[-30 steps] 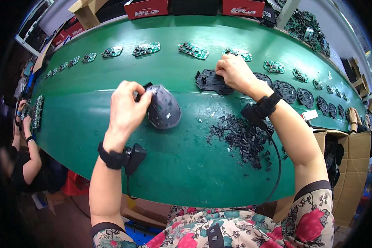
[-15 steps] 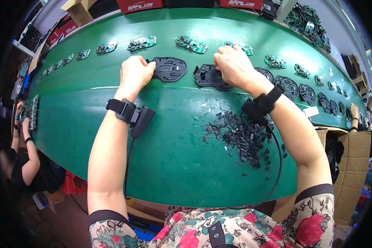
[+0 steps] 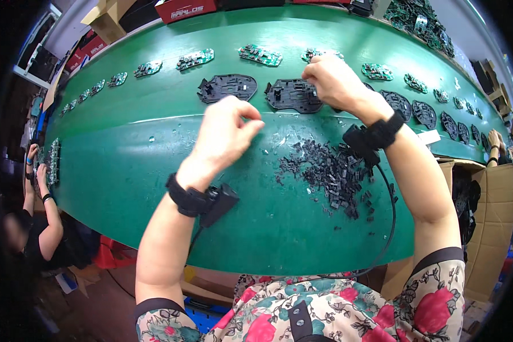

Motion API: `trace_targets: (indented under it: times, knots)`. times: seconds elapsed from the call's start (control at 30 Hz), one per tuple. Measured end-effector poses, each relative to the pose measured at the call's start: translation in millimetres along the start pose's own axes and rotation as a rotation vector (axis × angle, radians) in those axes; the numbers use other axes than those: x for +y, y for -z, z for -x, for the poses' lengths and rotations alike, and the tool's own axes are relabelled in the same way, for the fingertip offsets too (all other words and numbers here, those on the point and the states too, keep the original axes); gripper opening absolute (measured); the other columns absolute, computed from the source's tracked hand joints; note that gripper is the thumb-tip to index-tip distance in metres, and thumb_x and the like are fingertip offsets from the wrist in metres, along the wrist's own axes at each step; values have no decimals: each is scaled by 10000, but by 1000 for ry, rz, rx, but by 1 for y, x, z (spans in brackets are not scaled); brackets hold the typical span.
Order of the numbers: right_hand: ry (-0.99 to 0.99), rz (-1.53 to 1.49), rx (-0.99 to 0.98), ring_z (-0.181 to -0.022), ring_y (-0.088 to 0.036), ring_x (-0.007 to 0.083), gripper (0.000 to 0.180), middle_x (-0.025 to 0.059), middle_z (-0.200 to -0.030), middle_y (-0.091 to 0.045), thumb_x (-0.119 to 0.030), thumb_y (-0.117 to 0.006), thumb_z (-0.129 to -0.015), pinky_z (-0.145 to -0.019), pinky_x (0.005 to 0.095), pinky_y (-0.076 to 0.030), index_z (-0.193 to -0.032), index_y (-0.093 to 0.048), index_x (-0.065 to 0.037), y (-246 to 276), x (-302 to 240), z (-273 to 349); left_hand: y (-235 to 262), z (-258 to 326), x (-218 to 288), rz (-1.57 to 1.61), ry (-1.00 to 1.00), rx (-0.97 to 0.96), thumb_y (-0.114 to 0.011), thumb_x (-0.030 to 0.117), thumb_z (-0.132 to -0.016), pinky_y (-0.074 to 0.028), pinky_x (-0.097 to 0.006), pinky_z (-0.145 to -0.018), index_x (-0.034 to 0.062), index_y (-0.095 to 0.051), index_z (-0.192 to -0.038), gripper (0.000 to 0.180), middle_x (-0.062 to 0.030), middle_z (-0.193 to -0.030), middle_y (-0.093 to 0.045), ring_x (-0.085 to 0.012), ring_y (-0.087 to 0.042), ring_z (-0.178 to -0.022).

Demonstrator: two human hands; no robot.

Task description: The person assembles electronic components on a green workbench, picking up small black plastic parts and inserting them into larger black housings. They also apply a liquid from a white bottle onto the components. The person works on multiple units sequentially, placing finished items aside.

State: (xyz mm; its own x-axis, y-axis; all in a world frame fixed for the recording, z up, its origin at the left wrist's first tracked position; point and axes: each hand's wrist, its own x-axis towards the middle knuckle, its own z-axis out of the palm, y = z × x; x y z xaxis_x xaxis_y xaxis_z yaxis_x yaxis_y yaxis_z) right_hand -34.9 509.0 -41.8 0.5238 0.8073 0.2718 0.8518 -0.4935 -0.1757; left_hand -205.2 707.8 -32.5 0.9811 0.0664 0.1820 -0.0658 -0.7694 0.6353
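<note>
My left hand is over the table just in front of the left black plastic shell. Its thumb and forefinger curve toward each other with a gap between them, and nothing shows in it. My right hand is at the right end of a second black shell, close to a green circuit board. Those fingers are pinched together, and whatever they hold is hidden. Both shells lie with their ribbed insides up. A pile of small black plastic parts lies nearer to me, between my forearms.
Circuit boards line the far side of the green table. More black shells run off to the right, past a white card. Co-workers' hands are at the left end, another hand at the right. A cardboard box stands at right.
My left hand has let go of the left shell and come nearer to me and rightward. My right hand has risen off the second shell toward the circuit board. The view has shifted slightly.
</note>
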Motion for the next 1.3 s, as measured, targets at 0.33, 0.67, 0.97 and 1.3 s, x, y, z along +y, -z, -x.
trace_targets:
  times: [0.33,0.67,0.97,1.3]
  knots:
    - [-112,-252,227,-835,-619,334,106,149,-818,-639,-96,-622,-829,-762,424,-490,-830,-675,-4,67,-67,76,-49,7,16,58,-175,-88,-754,108,-731,-479,-324,-635,41,-697,-852,150,-83,-819,-574,-199,-575,-690]
    - [-162,-338,242,-835,-599,316,67,127,-815,-613,-74,-641,-817,-756,397,-477,-833,-653,-9,61,-88,118,-44,16,17,37,-56,-85,-742,83,-763,-477,-315,-630,17,-668,-794,104,-86,-780,-581,-183,-574,-675]
    - [-186,-424,128,-833,-618,326,117,146,-812,-636,-115,-637,-823,-757,410,-489,-844,-678,-7,45,-96,99,-23,20,19,251,62,-144,-709,95,-829,-450,-255,-632,12,-638,-849,111,-8,-769,-574,-85,-518,-690]
    - [-348,-829,-81,-761,-667,297,192,186,-825,-675,-147,-668,-823,-685,368,-513,-907,-690,24,44,-121,77,-6,36,22,677,229,-289,-664,131,-903,-420,-201,-694,33,-631,-912,104,42,-841,-588,-36,-502,-767]
